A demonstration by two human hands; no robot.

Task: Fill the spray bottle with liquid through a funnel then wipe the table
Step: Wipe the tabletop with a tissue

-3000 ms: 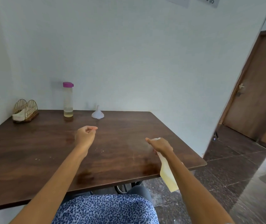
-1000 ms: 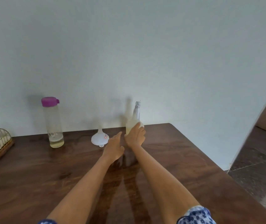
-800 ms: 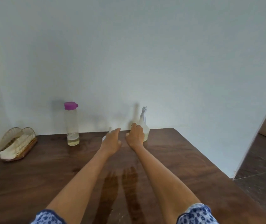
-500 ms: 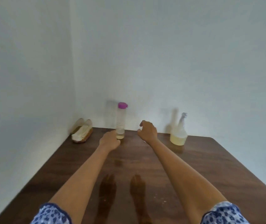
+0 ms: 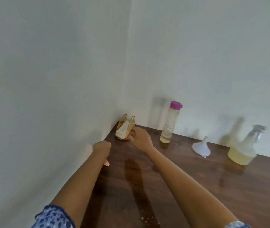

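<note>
- right hand (image 5: 140, 137) reaching at the napkin holder (image 5: 125, 129), fingers at its base, can't tell if gripping
- left hand (image 5: 102, 148) just beside, loosely curled, empty
- spray bottle (image 5: 244, 150) way off right

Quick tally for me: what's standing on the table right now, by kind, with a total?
Bottles: 2 (clear tall bottle with purple cap, clear spray bottle of yellow liquid)
Funnels: 1 (white plastic funnel, mouth down)
Napkin holders: 1 (gold wire holder with white napkins, in the corner)
Total: 4
</note>
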